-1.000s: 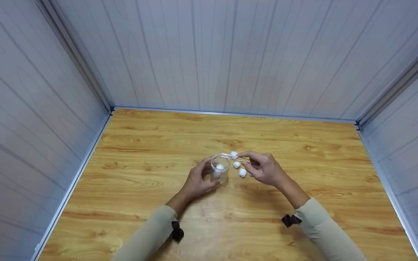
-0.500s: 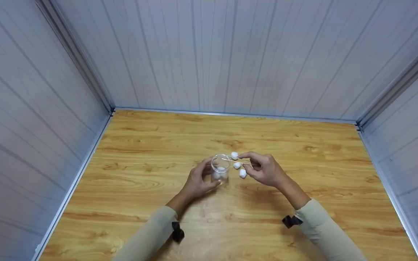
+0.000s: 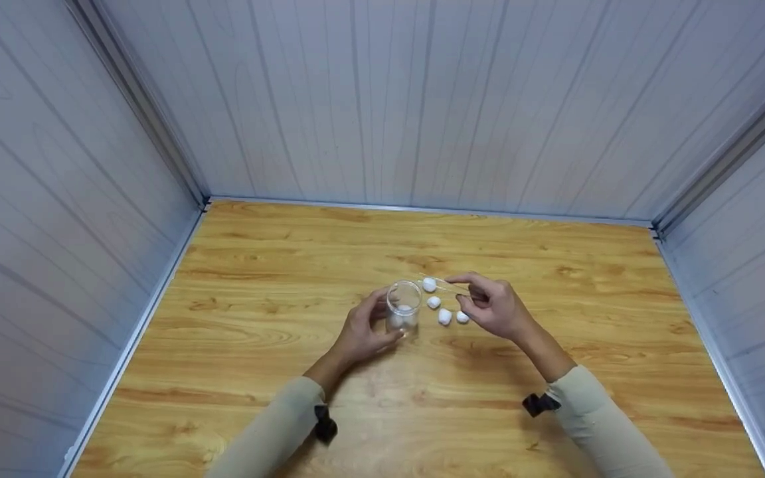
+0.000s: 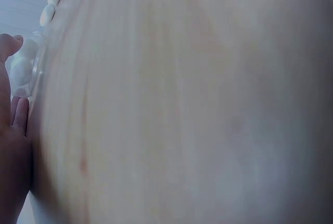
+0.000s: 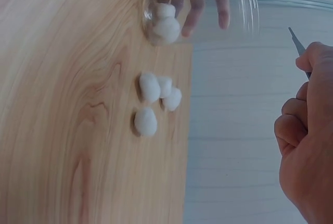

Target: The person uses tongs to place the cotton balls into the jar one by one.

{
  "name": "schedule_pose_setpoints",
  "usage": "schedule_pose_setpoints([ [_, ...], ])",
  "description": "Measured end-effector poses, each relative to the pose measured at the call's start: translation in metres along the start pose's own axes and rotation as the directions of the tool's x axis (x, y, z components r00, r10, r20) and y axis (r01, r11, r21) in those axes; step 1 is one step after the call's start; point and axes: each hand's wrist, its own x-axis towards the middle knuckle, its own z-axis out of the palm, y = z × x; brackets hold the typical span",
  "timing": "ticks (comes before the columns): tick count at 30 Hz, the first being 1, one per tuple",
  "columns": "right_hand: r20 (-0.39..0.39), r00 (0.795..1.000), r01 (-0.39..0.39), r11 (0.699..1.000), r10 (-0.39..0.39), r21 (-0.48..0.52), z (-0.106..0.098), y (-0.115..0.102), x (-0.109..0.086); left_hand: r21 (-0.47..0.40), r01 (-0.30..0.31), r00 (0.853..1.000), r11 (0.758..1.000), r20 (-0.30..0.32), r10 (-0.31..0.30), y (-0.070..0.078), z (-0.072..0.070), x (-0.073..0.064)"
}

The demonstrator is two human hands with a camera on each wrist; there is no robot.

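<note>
My left hand (image 3: 362,326) holds a clear, open-topped jar (image 3: 404,292) upright on the table, the thumb and fingers wrapped about its sides. White cotton balls (image 5: 166,28) lie at the jar's bottom, as the right wrist view shows. A pair of tweezers (image 5: 297,41) is pinched between thumb and fingers of my right hand (image 3: 497,311). Its slim tips are spread apart, with nothing between them, right of the jar's rim and above the table. Beneath the tweezers and my right hand, several loose cotton balls (image 3: 445,317) sit on the wood.
The wood-grain table (image 3: 276,265) runs back to a pale panelled wall (image 3: 389,106). Further panels rise at the left (image 3: 57,232) and right (image 3: 741,279). A dark strap piece (image 3: 325,425) shows on the left sleeve, another (image 3: 540,404) on the right.
A cotton ball seen partway down inside the jar has dropped to its bottom. The tweezers have drawn back rightward from over the rim, and their tips have spread. My left hand stays put.
</note>
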Motion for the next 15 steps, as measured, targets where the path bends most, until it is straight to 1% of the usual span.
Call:
schedule_pose_setpoints([
  [5, -0.015, 0.999, -0.039, 0.999, 0.039, 0.028, -0.003, 0.005, -0.005, 0.009, 0.034, 0.999, 0.999, 0.012, -0.034, 0.004, -0.001, 0.001],
  [9, -0.023, 0.998, -0.066, 0.998, 0.066, 0.021, -0.005, 0.011, -0.009, 0.011, 0.049, 0.999, 0.999, 0.019, -0.049, 0.005, -0.001, 0.002],
  [15, -0.033, 0.994, -0.103, 0.995, 0.104, 0.014, -0.007, 0.022, -0.016, 0.014, 0.023, 1.0, 1.0, 0.009, -0.023, 0.005, 0.0, 0.0],
])
